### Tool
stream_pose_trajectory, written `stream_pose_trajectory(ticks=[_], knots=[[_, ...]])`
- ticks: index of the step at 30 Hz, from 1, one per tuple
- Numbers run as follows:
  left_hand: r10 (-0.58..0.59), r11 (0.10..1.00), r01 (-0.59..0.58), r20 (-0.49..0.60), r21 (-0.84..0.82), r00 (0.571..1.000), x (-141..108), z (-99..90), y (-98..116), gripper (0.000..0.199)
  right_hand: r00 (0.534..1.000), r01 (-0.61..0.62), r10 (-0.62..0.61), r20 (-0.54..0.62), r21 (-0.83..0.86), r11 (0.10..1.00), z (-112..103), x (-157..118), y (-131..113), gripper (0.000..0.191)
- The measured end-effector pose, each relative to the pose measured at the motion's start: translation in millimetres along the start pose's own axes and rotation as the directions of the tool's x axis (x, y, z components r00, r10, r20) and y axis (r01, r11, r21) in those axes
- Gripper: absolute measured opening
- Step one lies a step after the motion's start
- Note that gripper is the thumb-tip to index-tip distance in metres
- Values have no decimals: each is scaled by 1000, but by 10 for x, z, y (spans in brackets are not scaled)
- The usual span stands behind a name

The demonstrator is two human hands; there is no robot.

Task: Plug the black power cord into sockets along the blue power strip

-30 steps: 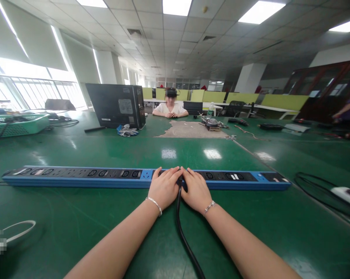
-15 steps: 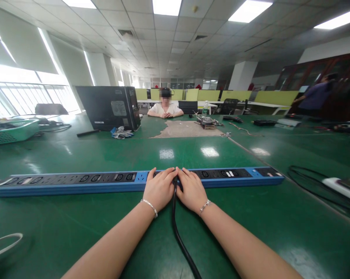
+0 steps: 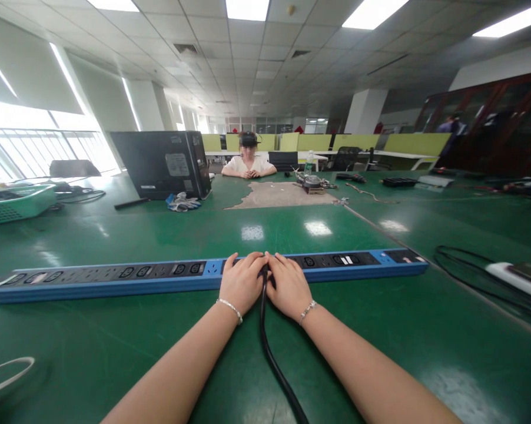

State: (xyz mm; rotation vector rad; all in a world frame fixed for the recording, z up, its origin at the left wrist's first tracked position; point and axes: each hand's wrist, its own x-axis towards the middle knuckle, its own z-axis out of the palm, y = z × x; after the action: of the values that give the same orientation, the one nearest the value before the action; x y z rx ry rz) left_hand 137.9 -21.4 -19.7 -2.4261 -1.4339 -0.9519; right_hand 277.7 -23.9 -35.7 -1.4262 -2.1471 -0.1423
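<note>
A long blue and black power strip with several sockets lies across the green table in front of me. Both my hands meet near its middle. My left hand and my right hand are closed around the plug end of a black power cord, fingertips over the socket face. The plug itself is mostly hidden between the fingers, and I cannot tell how deep it sits in the strip. From there the cord runs down toward me between my forearms.
A black computer case stands at the back left, with gloves beside it. Left is a green basket; right, a white power strip and black cables. A person sits opposite, near a bottle.
My hands stay at the plug with hardly any movement. The view has shifted slightly. In the background at the right, a walking person has moved farther off.
</note>
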Motion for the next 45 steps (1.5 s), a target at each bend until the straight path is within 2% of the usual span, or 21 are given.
stream_pose_trajectory(ticks=[7, 18, 30, 45], knots=[[-35, 998, 40, 83, -50, 996, 77, 99, -27, 29, 1000, -4, 4, 9, 22, 1000, -16, 2, 4, 54], [-58, 993, 70, 123, -99, 991, 83, 53, 6, 35, 1000, -10, 10, 7, 22, 1000, -22, 10, 3, 52], [-24, 999, 28, 78, -44, 997, 56, 112, -4, 35, 999, -21, 21, 28, -1, 1000, -44, 13, -22, 53], [7, 1000, -8, 60, 5, 998, 30, 162, -44, 35, 1000, -16, 16, -7, -3, 1000, -8, 11, -42, 55]])
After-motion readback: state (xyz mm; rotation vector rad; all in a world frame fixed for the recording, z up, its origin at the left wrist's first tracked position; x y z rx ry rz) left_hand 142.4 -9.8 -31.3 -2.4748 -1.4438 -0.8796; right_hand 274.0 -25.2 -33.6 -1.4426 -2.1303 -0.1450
